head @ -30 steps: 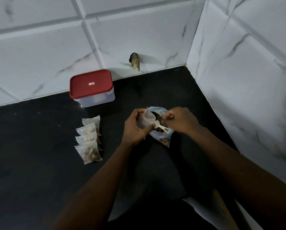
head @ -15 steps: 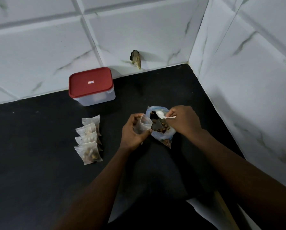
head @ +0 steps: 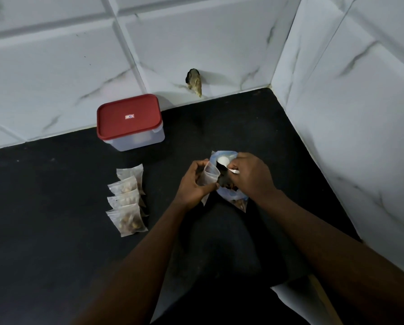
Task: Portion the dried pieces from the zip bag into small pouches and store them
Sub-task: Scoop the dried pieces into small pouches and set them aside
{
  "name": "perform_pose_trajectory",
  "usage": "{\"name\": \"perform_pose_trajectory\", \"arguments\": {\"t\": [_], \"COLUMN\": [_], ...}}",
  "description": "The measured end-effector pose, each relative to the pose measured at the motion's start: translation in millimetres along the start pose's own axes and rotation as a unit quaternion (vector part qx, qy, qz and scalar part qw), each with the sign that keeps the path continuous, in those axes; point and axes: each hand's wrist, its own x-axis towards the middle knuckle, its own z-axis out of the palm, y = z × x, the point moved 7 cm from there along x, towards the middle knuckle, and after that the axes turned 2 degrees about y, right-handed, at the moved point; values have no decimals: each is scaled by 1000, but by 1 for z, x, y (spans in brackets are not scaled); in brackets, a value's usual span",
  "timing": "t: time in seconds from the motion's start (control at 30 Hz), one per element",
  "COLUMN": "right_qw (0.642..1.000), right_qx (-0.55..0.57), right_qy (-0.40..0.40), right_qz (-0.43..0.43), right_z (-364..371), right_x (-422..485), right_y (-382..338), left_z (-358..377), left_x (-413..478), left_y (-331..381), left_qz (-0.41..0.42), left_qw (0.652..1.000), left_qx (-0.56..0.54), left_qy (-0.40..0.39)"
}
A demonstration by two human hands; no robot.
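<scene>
My left hand (head: 192,184) grips a small clear pouch (head: 210,175), holding its mouth open and upright. Just to its right stands the blue-rimmed zip bag (head: 231,195) with dark dried pieces inside. My right hand (head: 252,177) pinches a small white plastic spoon (head: 224,160), whose bowl sits at the far rim of the zip bag, beside the pouch mouth. Several filled small pouches (head: 127,200) lie overlapped in a row on the black counter to the left.
A clear box with a red lid (head: 129,120) stands shut against the tiled back wall. A small brown object (head: 195,82) sticks out of the wall near the corner. The tiled right wall (head: 349,137) bounds the black counter (head: 43,219).
My right hand lifted the white spoon out of the zip bag, from low inside it up to the far rim by the pouch mouth. The left hand kept holding the pouch.
</scene>
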Motion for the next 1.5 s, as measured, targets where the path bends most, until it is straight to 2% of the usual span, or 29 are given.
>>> {"name": "perform_pose_trajectory", "arguments": {"t": [0.3,0.53,0.8,0.97,1.1,1.2,1.27,1.5], "right_qw": [995,996,999,993,990,993,995,999], "right_qx": [-46,-20,10,44,54,4,9,35], "right_qy": [-44,-62,-29,-57,-37,-73,-75,-8], "right_qz": [-71,-68,-39,-90,-121,-92,-61,-13], "right_z": [18,14,15,10,-4,2,4,4], "right_x": [4,5,13,8,6,0,0,11], "right_y": [-3,6,5,-13,-10,7,16,14], "left_z": [0,0,0,-1,0,0,0,1], "left_x": [16,17,18,17,16,17,18,18], "left_y": [-5,-8,-7,-3,-3,-3,-3,-2], "left_qz": [-39,-41,-31,-23,-20,-23,-26,-42], "left_qw": [998,997,997,996,996,996,995,993], "left_qx": [-40,-62,-62,-71,-80,-86,-85,-103], "left_qy": [-42,-36,-34,-40,-34,-28,-33,-36]}}
